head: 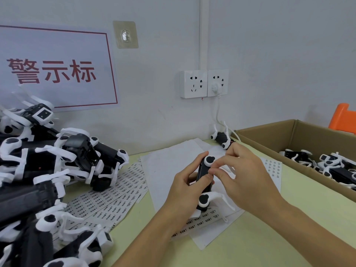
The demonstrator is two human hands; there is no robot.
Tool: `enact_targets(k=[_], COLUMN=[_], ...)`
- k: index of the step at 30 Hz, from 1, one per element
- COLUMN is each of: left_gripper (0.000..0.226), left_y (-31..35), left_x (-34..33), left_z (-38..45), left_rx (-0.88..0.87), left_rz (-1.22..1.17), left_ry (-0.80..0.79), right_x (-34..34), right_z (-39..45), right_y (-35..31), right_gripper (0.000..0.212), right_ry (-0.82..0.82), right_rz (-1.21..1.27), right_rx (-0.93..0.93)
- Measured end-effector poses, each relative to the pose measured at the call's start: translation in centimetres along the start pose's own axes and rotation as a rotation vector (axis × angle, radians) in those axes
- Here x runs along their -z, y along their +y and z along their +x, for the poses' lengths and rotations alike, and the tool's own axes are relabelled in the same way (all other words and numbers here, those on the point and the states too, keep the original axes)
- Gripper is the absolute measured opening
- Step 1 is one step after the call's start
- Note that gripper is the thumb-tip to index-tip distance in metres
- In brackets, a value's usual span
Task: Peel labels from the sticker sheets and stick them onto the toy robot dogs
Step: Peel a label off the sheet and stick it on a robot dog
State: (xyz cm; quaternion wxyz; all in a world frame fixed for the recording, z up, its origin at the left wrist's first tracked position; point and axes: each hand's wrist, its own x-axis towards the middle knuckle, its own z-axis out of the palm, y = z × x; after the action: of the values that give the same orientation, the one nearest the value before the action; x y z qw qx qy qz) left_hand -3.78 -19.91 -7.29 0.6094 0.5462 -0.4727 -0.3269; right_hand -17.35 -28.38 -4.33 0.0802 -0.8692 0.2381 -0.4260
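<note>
Item in hand: black-and-white plastic toy robot dog (pixel 204 182), held above the pale green table (pixel 260 237) at centre, long axis running away from the body, slightly tilted, white round-jointed legs at near and far ends.

Left hand (pixel 185 191): fingers curled round the dog's left flank, thumb lying on its dark upper face; firm hold.

Right hand (pixel 244 176): directly right of the dog, thumb and forefinger tips pressed together at the dark face, touching it; presumably pinching or pressing a label, too small to confirm. Nearer hand for placement, judged from this.

Below the hands: white sticker sheets with rows of small printed labels (pixel 202 221), partly hidden by the forearms; a further fan of the same sheets (pixel 115 191) to the left.

Left edge: heaped pile of unlabelled-looking robot dogs (pixel 48 170), overlapping the fanned sheets.

Right: open brown cardboard box (pixel 269 137) holding more dogs. One lone dog (pixel 222 138) by the wall, beneath the white wall sockets (pixel 204 83).

Obstructions: none seen between fingertips and dog.
</note>
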Motion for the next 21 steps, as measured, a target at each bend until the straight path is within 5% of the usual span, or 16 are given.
enact_targets(k=[16,21], left_gripper=[0.048,0.049], left_y=[0.5,0.4], left_x=[0.2,0.5], left_z=[-0.3,-0.2], left_rx=[0.056,0.093], left_rz=[-0.031,-0.093], left_ry=[0.018,0.038], right_x=[0.7,0.9], right_z=[0.1,-0.2], right_y=[-0.2,0.0], right_gripper=[0.010,0.013], right_ry=[0.135,0.068], right_rz=[0.031,0.041], right_rx=[-0.074,0.052])
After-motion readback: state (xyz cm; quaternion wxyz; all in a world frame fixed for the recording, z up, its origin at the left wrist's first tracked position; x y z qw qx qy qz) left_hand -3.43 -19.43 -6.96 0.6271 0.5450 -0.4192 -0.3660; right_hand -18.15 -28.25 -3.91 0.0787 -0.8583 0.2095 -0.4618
